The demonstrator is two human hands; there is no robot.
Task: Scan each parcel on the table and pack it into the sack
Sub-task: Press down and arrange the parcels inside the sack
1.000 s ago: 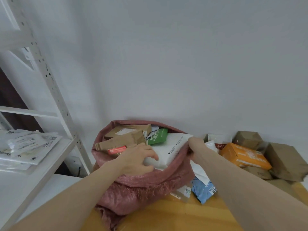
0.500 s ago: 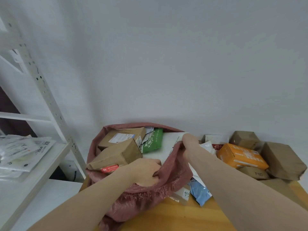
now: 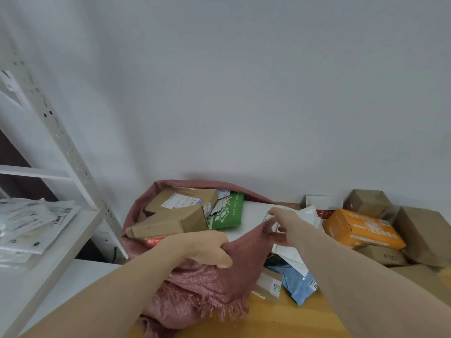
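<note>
Plain grey wall is seen behind a yellow wooden desk [image 3: 288,320]. At 6 o'clock the pink sack [image 3: 207,286], stuffed with parcels, is gripped at its rim by the left hand [image 3: 202,247], fingers curled; the right hand [image 3: 283,225] pinches the rim too. "2009" is printed on packets [image 3: 36,223] on a white shelf [image 3: 56,254] at 9 o'clock. An orange box [image 3: 361,230] lies at 3 o'clock; its writing cannot be read.

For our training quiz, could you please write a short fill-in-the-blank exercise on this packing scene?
1. Both hands grip the rim of the ____ sack.
2. The green parcel lies ____ the sack.
3. The orange box lies to the ____ of the sack.

Missing words: pink; inside; right
</note>
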